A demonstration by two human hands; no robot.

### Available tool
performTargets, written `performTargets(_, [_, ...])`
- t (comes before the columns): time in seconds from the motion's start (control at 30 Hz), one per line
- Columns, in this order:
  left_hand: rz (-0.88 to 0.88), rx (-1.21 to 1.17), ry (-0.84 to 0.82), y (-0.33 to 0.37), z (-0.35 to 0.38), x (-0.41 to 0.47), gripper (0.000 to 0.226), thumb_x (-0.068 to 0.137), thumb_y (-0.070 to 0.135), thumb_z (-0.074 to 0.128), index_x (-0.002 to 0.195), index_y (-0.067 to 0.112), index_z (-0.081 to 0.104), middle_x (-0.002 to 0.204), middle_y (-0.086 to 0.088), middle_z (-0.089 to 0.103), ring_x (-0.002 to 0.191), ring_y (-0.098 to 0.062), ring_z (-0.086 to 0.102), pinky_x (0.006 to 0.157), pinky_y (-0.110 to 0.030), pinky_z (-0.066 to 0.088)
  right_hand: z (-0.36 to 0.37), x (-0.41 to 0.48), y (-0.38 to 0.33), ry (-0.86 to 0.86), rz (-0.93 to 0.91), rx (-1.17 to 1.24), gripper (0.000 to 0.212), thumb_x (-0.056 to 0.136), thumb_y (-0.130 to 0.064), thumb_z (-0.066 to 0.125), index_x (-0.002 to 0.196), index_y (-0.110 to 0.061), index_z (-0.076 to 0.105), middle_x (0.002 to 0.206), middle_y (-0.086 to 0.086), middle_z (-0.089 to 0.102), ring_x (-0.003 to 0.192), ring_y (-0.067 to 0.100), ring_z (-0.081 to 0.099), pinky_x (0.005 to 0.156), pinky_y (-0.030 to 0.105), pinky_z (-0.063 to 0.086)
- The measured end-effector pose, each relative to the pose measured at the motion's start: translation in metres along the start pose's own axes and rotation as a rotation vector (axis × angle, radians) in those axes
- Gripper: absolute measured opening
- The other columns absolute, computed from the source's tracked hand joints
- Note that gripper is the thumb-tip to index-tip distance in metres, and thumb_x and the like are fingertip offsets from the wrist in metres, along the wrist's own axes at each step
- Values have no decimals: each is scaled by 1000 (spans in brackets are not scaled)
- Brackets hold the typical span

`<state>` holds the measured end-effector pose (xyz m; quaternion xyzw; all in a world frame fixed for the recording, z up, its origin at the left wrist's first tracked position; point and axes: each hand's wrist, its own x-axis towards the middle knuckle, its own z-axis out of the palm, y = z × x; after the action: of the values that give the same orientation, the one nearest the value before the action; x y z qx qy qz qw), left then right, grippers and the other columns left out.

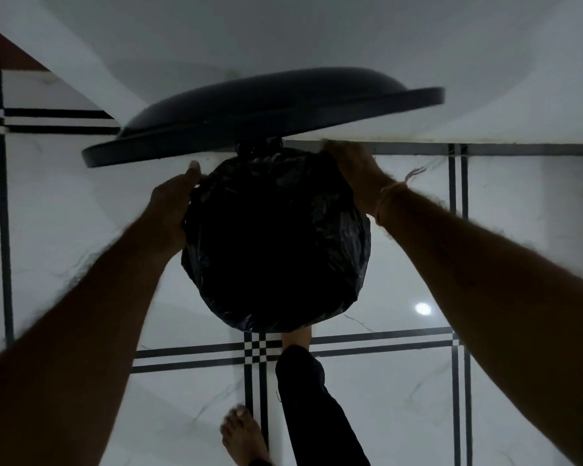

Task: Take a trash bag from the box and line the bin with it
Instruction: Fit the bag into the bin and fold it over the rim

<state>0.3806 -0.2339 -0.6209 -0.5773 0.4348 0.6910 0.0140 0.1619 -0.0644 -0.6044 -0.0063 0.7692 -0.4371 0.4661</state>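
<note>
Glossy white marble-look floor tiles (418,250) with black double-line borders (367,344) and checkered intersections (259,348); white wall (283,35) beyond the right grip (352,173); round light reflection (422,308) nearer than it.

Worn on the head, wide-angle, aimed steeply down and slightly forward. Sits right above the open mouth of the trash bag (276,243), near enough to fill the centre with it. Takes in both forearms from 8 and 4 o'clock, left hand (170,206) at 9, right hand (357,176) at 1, raised lid (263,109) and wall (317,35) toward 12, tiled floor (418,257) all round, a bare foot (244,438) at 6
</note>
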Motion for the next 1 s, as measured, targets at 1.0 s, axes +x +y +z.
performTargets(1.0, [390,353,228,-107,22,-174,103,84,50,78,163,25,18,166,-1,32,150,-25,35,119,-38,34,-6,-171,87,189,-347,-371,75,87,-51,71,152,-23,43,136,-2,60,125,20,57,111,40,49])
